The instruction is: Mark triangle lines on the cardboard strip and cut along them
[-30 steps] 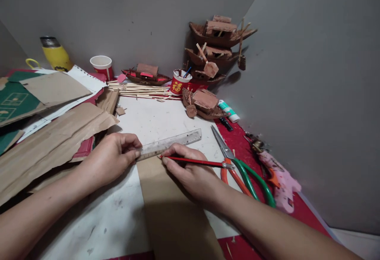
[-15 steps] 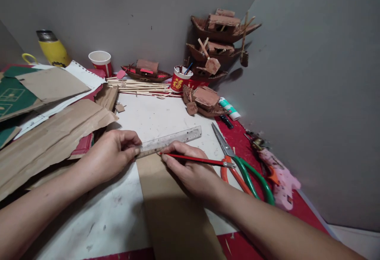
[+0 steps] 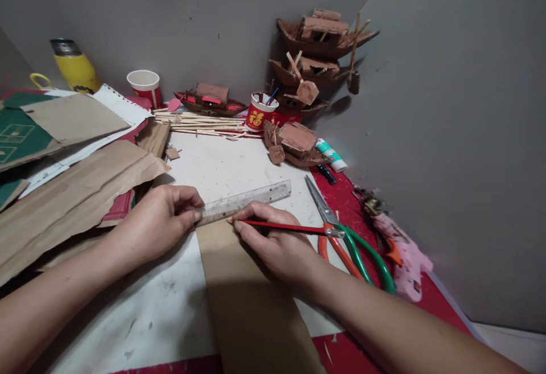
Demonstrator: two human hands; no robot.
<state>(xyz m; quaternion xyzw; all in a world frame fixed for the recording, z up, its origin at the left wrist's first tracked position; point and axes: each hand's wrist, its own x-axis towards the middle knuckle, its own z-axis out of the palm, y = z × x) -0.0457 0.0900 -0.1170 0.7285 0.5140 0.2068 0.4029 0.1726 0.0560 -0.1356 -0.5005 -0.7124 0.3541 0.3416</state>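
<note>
A clear ruler (image 3: 256, 196) lies slantwise across the far end of a brown cardboard strip (image 3: 243, 305). My left hand (image 3: 173, 217) pinches the ruler's left end between thumb and fingers. In my right hand (image 3: 273, 237) is a red pencil (image 3: 290, 227), gripped near its point, with the tip by the ruler's lower edge on the cardboard. The pencil's back end reaches over the scissors (image 3: 341, 237), which have orange and green handles and lie right of my right hand. My right forearm hides part of the strip's right side.
Cardboard sheets (image 3: 77, 192) are piled on the left. Thin wooden sticks (image 3: 205, 122), a small model boat (image 3: 211, 99) and paper cups (image 3: 261, 113) line the back. More model boats (image 3: 298, 138) stand at back right. A pink glue gun (image 3: 401, 254) lies at the right edge.
The pencil's tip has shifted very slightly right along the ruler's edge, with my right hand. The left hand and ruler stay in place on the cardboard.
</note>
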